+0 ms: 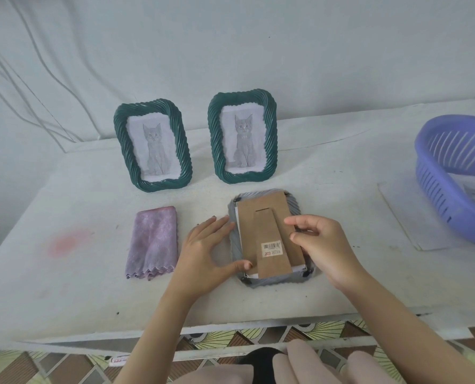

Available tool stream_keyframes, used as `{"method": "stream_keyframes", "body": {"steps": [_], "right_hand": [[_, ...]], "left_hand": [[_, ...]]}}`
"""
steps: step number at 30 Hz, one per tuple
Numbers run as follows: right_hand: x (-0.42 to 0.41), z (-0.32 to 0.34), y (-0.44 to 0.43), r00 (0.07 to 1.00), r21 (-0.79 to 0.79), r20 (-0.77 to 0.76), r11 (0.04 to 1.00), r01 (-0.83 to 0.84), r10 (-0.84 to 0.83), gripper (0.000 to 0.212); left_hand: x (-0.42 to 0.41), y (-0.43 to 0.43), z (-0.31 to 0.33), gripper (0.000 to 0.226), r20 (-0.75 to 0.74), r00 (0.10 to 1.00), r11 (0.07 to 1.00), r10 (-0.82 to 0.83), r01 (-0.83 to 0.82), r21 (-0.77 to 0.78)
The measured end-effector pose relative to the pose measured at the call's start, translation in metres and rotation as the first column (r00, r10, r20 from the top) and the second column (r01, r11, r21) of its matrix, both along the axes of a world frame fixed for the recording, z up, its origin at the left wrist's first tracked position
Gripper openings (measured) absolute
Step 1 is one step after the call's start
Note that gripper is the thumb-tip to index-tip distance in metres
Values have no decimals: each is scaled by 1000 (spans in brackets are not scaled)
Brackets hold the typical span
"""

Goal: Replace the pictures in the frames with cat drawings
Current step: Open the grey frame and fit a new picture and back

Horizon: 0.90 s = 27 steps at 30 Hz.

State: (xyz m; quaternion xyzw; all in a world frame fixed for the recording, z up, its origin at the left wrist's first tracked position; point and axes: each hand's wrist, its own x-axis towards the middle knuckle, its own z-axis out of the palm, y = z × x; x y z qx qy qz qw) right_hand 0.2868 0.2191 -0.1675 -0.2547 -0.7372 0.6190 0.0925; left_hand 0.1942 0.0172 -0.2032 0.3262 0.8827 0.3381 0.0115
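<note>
- The third frame (275, 282) lay face down near the middle of the table's (258, 309) front edge; its cardboard backing board (269, 217) sat slightly askew, with white paper showing at its left side.
- The left hand (206, 245) lay flat, fingers spread, bracing the frame's left side; the right hand (322, 245) pinched the board's right edge with curled fingers.
- The step looked like seating the backing over a new drawing; next the board probably needed squaring and the corner tabs (246, 278) turning.
- Toward the back edge stood the left green frame (122, 142) and right green frame (269, 134), each already holding a cat drawing (153, 149).
- A folded purple cloth (153, 242) lay left of the work; a purple basket (452, 173) sat at the right edge; the table was covered in white, with a white sheet hanging behind and a patterned tiled floor below.
</note>
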Motion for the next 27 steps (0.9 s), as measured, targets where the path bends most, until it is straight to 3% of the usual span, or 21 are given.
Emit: {"method": "stream_keyframes", "body": {"steps": [5,9,18,27], "right_hand": [[3,0,1,998,323,56,945,-56,40,30],[5,1,0,995,495,63,864,-95,74,29],[4,0,2,994,634,73,766,-107,79,33],[2,0,9,993,553,75,825,-118,92,32]], "left_hand": [[-1,1,-1,100,-5,1000,1000,-13,13,-15],[-1,5,0,87,-17,1000,1000,-10,10,6],[3,18,0,83,77,993,996,91,-91,-1],[-1,20,1,84,201,978,999,51,-52,-3]]}}
